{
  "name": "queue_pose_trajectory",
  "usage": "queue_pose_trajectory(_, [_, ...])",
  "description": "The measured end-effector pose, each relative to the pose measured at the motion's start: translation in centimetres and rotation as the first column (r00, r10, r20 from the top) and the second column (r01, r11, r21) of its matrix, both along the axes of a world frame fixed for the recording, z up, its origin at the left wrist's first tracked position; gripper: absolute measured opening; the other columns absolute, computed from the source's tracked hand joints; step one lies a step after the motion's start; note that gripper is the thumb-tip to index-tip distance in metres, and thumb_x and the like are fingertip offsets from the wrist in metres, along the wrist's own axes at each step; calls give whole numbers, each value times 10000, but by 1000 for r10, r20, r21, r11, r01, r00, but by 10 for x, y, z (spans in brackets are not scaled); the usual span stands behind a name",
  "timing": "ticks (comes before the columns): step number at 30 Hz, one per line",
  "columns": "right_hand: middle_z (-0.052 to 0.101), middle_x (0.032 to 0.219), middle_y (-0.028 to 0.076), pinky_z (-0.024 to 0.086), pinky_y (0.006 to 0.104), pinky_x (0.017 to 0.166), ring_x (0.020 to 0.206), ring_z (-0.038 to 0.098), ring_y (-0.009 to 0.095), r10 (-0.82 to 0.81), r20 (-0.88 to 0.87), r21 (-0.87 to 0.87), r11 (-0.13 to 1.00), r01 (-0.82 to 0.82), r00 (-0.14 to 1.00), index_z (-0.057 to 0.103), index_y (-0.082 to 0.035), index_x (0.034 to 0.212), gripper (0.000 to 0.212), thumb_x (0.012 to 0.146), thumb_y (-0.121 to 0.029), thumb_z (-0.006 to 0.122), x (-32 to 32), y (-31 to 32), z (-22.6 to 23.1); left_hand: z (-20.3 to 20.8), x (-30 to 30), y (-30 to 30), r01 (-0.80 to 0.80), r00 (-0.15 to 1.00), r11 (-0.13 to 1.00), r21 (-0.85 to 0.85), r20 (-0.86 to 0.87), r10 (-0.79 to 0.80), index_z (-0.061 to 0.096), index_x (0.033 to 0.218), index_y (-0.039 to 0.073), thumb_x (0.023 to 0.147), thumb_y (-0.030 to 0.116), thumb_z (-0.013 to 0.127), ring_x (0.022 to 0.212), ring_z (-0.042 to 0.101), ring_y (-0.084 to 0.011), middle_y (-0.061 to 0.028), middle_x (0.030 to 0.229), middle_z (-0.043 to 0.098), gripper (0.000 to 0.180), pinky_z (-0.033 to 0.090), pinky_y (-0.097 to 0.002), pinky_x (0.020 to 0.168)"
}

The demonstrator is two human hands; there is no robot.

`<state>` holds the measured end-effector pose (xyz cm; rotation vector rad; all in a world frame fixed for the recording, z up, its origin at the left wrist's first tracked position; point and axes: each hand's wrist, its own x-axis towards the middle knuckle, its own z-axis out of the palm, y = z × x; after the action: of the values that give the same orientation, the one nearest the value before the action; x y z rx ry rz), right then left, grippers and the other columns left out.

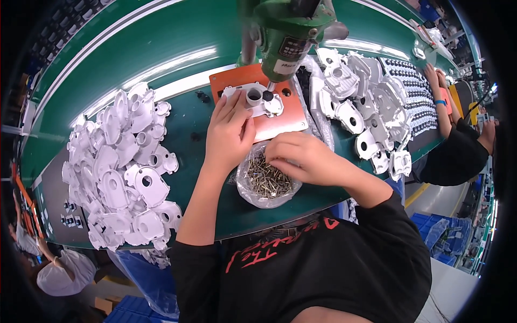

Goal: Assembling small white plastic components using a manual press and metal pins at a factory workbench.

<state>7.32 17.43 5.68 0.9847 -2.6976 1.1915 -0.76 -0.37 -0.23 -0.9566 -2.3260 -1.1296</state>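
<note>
A white plastic housing (257, 110) with a round tube and a black part on it lies on the orange plate (283, 121), beneath the tip of the green machine head (291, 40). My left hand (230, 132) holds this housing from its left side, fingers laid over its edge. Just to the right and nearer to me, my right hand (304, 156) is over a plastic-lined bowl of screws (266, 183). Its fingers are curled down at the screws; whether a screw is between the fingertips is hidden.
A large heap of white housings (116, 167) covers the bench on the left. More white housings (371, 102) are piled at the right, beside rows of small black-and-silver parts (412, 94). Co-workers sit at both sides; one wears a blue wristband (440, 102). Blue crates (444, 237) stand at lower right.
</note>
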Motion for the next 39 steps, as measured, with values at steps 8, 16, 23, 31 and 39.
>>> queue_pose_trajectory(8, [646,857,92,482,309,714,816,630,211,-183,165,-142,968,207,969,626,4,908,87,834,25,583,-11,17,20,-1,0,-1,-4,1000,1000,7,16,4,607,870,-21,792,73,593,1185,534,-324,-220,1184,600,123,348,-475,1052])
queue_pose_trajectory(16, [563,865,53,436,267,701,808,560,170,-208,80,-154,964,219,975,683,-29,987,236,796,75,591,-24,28,16,0,1,-1,-2,1000,1000,7,21,2,614,883,-31,788,70,595,1188,533,-320,-211,1187,601,140,350,-474,1051])
queue_pose_trajectory(23, [613,898,60,463,251,706,814,587,132,-290,138,-175,934,312,947,633,19,990,167,828,42,606,-36,26,8,0,0,-2,-4,1000,1000,1,18,4,619,893,-36,776,64,601,1180,538,-318,-203,1185,603,156,353,-475,1048])
queue_pose_trajectory(31, [640,904,51,500,212,715,814,601,80,-332,428,-301,824,479,840,602,46,955,131,841,-7,639,-53,24,0,1,1,-1,-3,999,1000,7,33,2,603,856,-22,770,67,602,1185,531,-323,-204,1187,601,124,355,-478,1046])
queue_pose_trajectory(39, [638,888,32,482,224,706,767,578,75,-369,328,-217,867,449,870,608,29,948,146,816,-13,654,-69,21,-8,1,0,-1,-3,999,1000,4,33,3,578,829,-10,775,71,598,1187,529,-324,-205,1184,602,100,354,-478,1047])
